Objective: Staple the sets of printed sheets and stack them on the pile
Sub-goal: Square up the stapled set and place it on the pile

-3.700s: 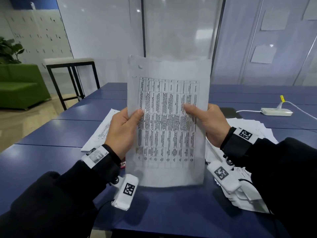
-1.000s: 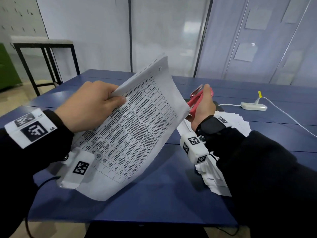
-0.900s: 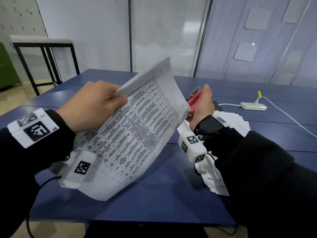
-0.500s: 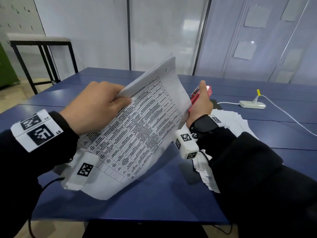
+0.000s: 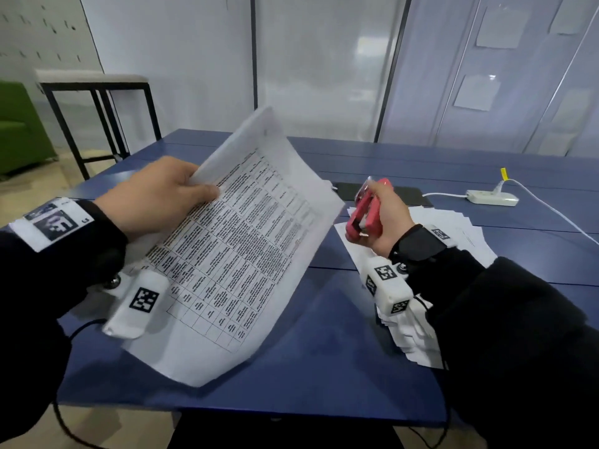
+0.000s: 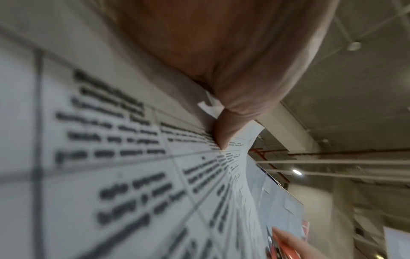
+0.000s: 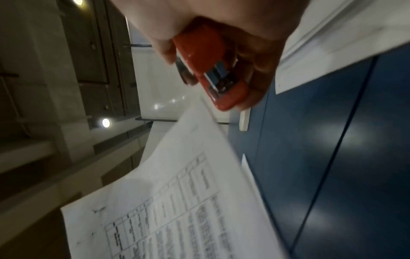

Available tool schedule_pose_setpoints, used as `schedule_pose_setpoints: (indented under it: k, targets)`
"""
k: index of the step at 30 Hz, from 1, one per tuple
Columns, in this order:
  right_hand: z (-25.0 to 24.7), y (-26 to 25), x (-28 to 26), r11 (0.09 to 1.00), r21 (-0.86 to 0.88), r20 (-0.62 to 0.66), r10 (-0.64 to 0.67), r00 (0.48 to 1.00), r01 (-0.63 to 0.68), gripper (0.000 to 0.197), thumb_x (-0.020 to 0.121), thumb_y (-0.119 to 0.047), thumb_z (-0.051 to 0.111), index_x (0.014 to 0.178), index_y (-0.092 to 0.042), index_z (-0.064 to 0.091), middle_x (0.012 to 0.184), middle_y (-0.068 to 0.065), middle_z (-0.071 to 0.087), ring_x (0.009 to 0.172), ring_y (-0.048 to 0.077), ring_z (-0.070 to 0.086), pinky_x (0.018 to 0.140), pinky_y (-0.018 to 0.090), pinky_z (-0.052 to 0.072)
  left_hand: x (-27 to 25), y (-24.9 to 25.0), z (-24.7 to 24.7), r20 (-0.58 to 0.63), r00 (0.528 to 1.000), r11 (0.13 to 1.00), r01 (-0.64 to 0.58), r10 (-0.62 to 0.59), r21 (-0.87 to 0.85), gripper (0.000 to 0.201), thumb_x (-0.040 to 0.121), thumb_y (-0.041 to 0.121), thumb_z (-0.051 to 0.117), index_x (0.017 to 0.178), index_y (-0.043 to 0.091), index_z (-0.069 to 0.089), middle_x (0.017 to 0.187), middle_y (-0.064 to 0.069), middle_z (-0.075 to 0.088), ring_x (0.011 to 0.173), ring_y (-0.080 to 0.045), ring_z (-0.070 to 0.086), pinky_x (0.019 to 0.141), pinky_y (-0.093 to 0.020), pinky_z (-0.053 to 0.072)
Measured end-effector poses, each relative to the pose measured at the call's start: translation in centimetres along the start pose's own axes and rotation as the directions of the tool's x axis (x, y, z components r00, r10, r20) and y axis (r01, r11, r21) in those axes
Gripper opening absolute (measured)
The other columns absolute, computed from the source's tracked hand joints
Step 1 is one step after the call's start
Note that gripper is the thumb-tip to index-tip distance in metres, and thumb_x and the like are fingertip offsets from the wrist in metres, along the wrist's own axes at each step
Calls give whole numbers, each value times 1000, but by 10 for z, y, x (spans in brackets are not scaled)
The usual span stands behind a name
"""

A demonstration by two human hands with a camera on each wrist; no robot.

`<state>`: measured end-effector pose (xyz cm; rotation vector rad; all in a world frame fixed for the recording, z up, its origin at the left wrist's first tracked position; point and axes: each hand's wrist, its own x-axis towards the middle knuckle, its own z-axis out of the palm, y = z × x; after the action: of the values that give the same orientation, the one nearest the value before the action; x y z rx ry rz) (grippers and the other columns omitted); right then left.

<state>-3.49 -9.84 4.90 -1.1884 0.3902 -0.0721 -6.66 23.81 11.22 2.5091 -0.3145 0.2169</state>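
- While the left hand [image 5: 152, 196] pinches the set of printed sheets [image 5: 240, 254] at its upper left edge, thumb on the printed face, the right hand [image 5: 382, 218] is wrapped around the red stapler [image 5: 364, 210].
- Stapler and sheets are apart: the set lies to the left of the stapler, its long axis slanting from near-left up to far-right, raised above the blue desk [image 5: 324, 367].
- Nearest the stapler is the set's right-hand edge; the far top corner is well beyond it.
- Loose sheets [image 5: 453, 231] lie spread on the desk under the right wrist.
- Print is a ruled table of small text, too blurred to read; the wrist band [image 5: 52, 222] shows coded squares and what may be "LS".
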Motion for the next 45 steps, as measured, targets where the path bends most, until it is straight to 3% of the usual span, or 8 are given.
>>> schedule_pose_setpoints:
  k: [5, 11, 18, 21, 28, 33, 38, 45]
  targets:
    - [-14, 26, -3, 886, -447, 165, 219, 962, -125, 12, 96, -20, 65, 87, -13, 62, 67, 5, 56, 50, 17, 55, 53, 33, 54, 11, -70, 1, 44, 960, 806, 255, -275, -535, 14, 99, 14, 66, 104, 5, 75, 106, -12, 79, 96, -28, 76, 102, -48, 52]
    - [-6, 55, -14, 780, -625, 295, 278, 914, -35, 13, 95, -16, 68, 88, -5, 65, 73, 12, 63, 53, 19, 60, 48, 23, 47, 20, -147, 12, 16, 875, 639, 365, -484, -677, 34, 100, 8, 62, 131, -6, 63, 125, -20, 71, 119, -37, 66, 113, -55, 44]
    - [-2, 62, -18, 650, -752, 324, 221, 920, 109, 24, 93, -26, 71, 91, -2, 73, 77, 11, 74, 58, 17, 64, 53, 21, 48, 71, -208, -8, -68, 833, 720, 430, -549, -545, 61, 73, 39, 88, 121, 6, 71, 114, -9, 75, 111, -31, 69, 107, -54, 49]
    - [-5, 65, -17, 706, -704, 321, 222, 921, 75, 25, 95, -25, 69, 87, -1, 70, 75, 16, 71, 54, 19, 63, 52, 24, 49, 91, -169, -16, -150, 855, 846, 438, -496, -303, 29, 97, 23, 70, 120, 5, 70, 115, -14, 68, 109, -31, 66, 99, -38, 48]
    - [-15, 67, -13, 806, -588, 277, 282, 919, -71, 41, 98, -32, 63, 102, 8, 69, 76, 24, 64, 53, 29, 58, 46, 28, 45, 146, -165, -3, -36, 917, 915, 399, -398, 53, 32, 98, 37, 69, 84, 8, 66, 88, -11, 64, 82, -28, 60, 74, -33, 45]
    - [-18, 68, -10, 812, -581, 303, 274, 913, -51, 38, 98, -31, 64, 97, 7, 66, 77, 26, 64, 53, 30, 59, 46, 28, 44, 143, -202, 28, 126, 803, 811, 566, -583, 145, 29, 83, 17, 86, 81, 0, 62, 67, -11, 52, 56, -24, 46, 52, -25, 38]
    - [-19, 68, -7, 797, -603, 313, 279, 908, -37, 52, 98, -32, 64, 114, 17, 60, 78, 26, 64, 54, 30, 59, 47, 28, 45, 138, -218, 34, 96, 849, 840, 488, -520, 235, 22, 90, 14, 78, 108, 3, 78, 108, -18, 75, 89, -35, 69, 72, -36, 51]
    - [-18, 68, -7, 794, -607, 322, 279, 905, -29, 54, 99, -33, 63, 118, 18, 59, 78, 26, 64, 53, 30, 58, 47, 28, 44, 151, -213, 39, -29, 888, 886, 459, -458, 67, 24, 90, 0, 72, 113, 5, 79, 109, -12, 75, 96, -29, 67, 85, -32, 48]
